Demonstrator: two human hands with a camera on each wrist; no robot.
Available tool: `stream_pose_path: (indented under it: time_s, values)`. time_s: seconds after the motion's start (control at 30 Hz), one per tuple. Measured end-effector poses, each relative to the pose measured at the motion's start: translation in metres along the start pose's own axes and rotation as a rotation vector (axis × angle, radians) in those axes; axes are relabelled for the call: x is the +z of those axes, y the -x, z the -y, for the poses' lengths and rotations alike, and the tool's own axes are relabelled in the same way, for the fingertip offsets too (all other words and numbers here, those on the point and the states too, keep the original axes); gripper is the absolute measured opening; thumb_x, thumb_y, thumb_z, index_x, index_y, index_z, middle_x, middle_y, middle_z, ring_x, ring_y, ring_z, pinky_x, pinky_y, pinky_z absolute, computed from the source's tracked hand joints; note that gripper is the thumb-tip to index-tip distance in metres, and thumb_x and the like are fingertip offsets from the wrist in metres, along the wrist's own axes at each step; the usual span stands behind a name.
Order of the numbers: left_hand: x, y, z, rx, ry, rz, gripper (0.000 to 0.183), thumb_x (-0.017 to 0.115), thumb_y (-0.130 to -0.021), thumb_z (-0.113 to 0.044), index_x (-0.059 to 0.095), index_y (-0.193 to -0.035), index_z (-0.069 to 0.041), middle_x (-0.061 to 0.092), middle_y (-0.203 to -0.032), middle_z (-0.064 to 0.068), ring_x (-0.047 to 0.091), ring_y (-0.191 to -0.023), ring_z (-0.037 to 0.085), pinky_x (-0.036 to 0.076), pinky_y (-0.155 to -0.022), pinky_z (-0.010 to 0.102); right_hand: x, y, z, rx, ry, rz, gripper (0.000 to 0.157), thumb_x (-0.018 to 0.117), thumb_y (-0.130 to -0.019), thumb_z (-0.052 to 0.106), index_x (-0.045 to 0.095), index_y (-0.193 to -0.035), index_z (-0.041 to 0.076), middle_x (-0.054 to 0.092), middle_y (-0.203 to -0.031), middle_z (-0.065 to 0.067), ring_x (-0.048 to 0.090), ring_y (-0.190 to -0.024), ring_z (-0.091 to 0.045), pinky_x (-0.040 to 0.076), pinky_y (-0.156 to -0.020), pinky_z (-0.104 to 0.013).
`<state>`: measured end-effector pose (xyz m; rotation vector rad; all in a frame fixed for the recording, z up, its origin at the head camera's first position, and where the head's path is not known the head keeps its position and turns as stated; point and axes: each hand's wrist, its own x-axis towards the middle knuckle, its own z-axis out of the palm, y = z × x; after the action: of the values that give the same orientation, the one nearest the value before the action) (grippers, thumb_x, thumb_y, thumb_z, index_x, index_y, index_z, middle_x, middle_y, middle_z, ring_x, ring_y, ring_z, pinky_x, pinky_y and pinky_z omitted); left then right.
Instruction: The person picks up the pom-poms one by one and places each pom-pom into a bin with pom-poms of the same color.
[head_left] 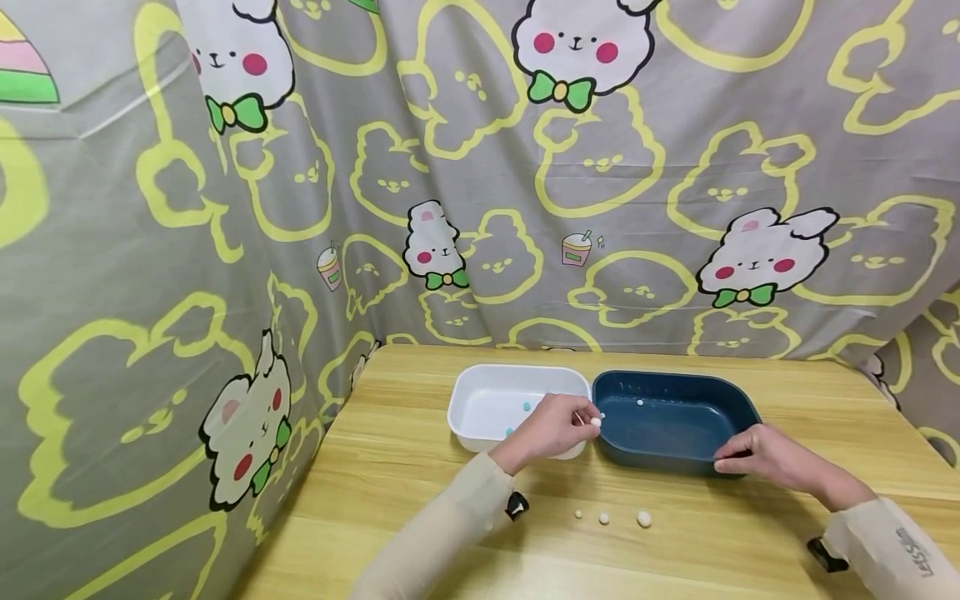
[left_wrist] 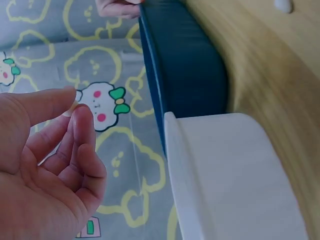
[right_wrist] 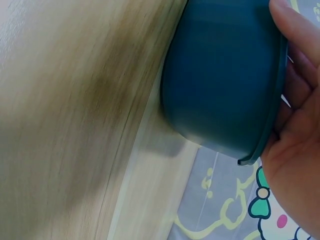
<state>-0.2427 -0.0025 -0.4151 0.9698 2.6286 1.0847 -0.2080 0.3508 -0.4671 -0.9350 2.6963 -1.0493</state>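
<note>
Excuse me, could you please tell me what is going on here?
A person's left hand pinches a small white ball by the rim of the dark blue bin, while the right hand grips that bin's near right corner. Three white balls lie on the table, and blue-green bits lie in the white bin.

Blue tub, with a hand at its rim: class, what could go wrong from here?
The small white ball pinched in the left hand might slip and land in the white tub, as the tubs stand side by side. The right hand grips the rim of the blue tub, so a tug could shift it. The three white balls loose on the table might roll if a sleeve brushes them.
</note>
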Motion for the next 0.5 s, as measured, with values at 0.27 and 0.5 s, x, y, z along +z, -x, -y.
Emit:
stream_pose_path:
  time_s: [0.27, 0.5]
  values:
    - [-0.003, -0.017, -0.011, -0.02, -0.026, 0.031, 0.015, 0.064, -0.092, -0.019, 0.069, -0.104, -0.011, 0.06, -0.083, -0.011, 0.055, -0.073, 0.0, 0.045, -0.066, 0.017, -0.002, -0.001, 0.001, -0.006, -0.007, 0.013, 0.01, 0.066, -0.089, 0.015, 0.076, -0.089, 0.012, 0.071, -0.085, 0.005, 0.061, -0.078, -0.002, 0.05, -0.061, -0.025]
    - [-0.004, -0.029, -0.018, -0.022, -0.077, 0.036, 0.008, 0.067, -0.09, -0.018, 0.066, -0.097, -0.016, 0.058, -0.08, -0.012, 0.054, -0.072, -0.001, 0.044, -0.065, 0.015, 0.0, 0.0, 0.0, 0.004, -0.012, 0.016, 0.011, 0.066, -0.089, 0.015, 0.076, -0.09, 0.011, 0.071, -0.086, 0.004, 0.062, -0.079, -0.001, 0.051, -0.061, -0.024]
